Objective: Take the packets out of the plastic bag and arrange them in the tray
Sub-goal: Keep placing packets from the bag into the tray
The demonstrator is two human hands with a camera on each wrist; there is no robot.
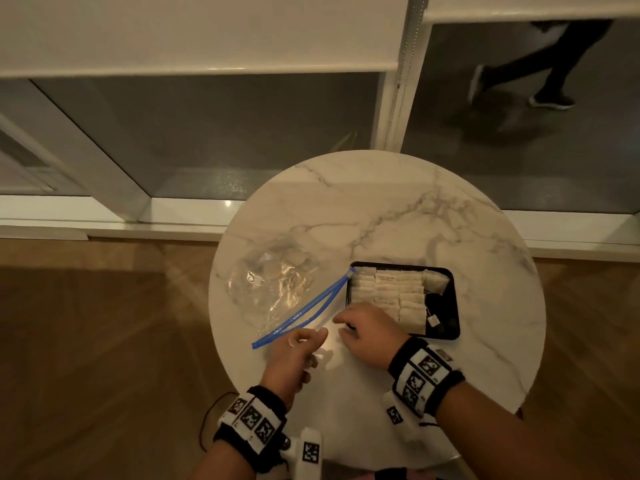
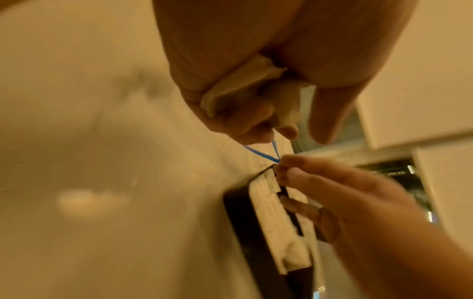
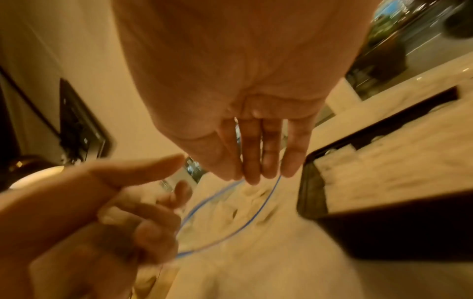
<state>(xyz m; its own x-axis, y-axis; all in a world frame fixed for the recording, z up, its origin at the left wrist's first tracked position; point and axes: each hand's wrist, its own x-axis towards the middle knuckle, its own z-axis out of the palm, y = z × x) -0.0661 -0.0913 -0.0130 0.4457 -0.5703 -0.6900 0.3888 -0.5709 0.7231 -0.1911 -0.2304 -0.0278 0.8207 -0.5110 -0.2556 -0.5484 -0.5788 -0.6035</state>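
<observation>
A clear plastic bag (image 1: 273,289) with a blue zip strip (image 1: 304,311) lies open on the round marble table (image 1: 398,209), a few pale packets still inside. To its right a black tray (image 1: 454,306) holds rows of white packets (image 1: 388,292). My left hand (image 1: 301,344) is by the bag's mouth, its lower fingers curled round a white packet (image 2: 238,85) and its index finger out. My right hand (image 1: 363,327) hovers between bag and tray corner, fingers straight (image 3: 258,172) and holding nothing, pointing at the zip strip (image 3: 258,210).
The tray's right side holds a loose packet (image 1: 434,282) and a small tag on a string (image 1: 433,320). Bare marble lies behind the tray. Beyond the table are a window sill and glass, with a person's legs (image 1: 540,71) walking outside. Wooden floor lies to the left.
</observation>
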